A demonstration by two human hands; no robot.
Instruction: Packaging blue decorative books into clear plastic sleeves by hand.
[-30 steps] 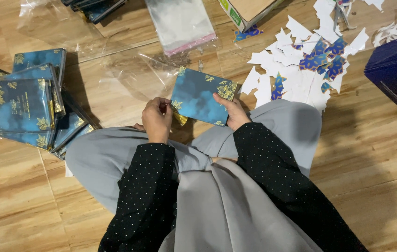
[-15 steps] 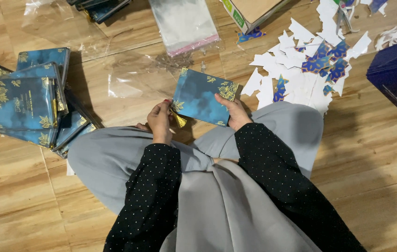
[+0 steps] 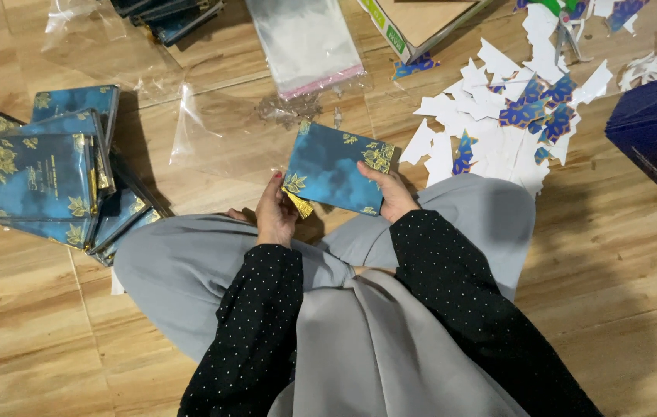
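Both hands now hold the blue gold-patterned card (image 3: 336,168) above the lap: left hand (image 3: 276,210) fingers closed on its lower-left corner, right hand (image 3: 387,193) gripping its lower edge; it has lifted slightly, the wrapped card stack (image 3: 43,174) lying left of it

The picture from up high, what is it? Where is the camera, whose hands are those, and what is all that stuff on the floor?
The camera sits on a person's head and looks down, so you see their own lap, in grey cloth, and dotted black sleeves. No machine here, just two bare hands. The left hand and the right hand together hold a blue card with gold flowers by its lower edge. The person sits on a wooden floor. To the left lies a stack of matching blue cards. Ahead lie clear plastic sleeves. To the right is a heap of white and blue paper scraps, and a dark blue box at the edge.
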